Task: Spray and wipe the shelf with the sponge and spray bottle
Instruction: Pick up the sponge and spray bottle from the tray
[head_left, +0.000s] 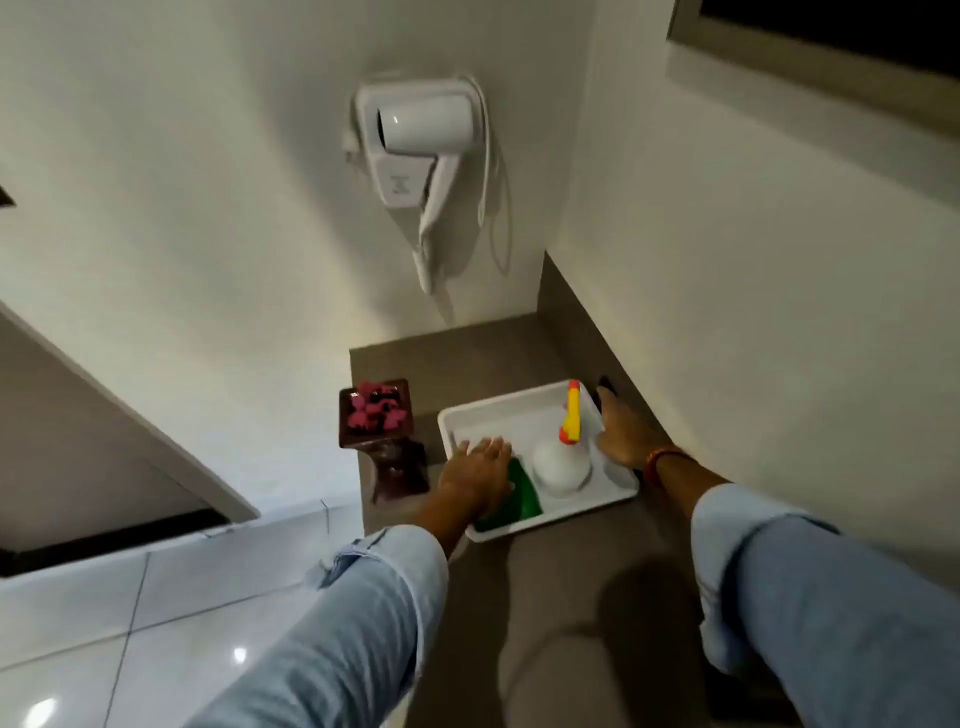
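- Left hand (475, 470), fingers spread flat, rests on the green rectangular sponge (511, 499) in the white plastic tray (498, 413).
- Right hand (621, 431) grips the tray's 3 o'clock rim.
- White spray bottle with yellow trigger (563, 457) stands between them.
- Brown shelf (447, 358) extends toward 12 o'clock.

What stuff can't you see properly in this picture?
- Green sponge: the left hand covers part of it in the head view.
- Right hand: fingertips hidden behind the white tray rim; grip unclear.
- Spray bottle: any label too small to make out.
- Hair dryer marking: blurred.
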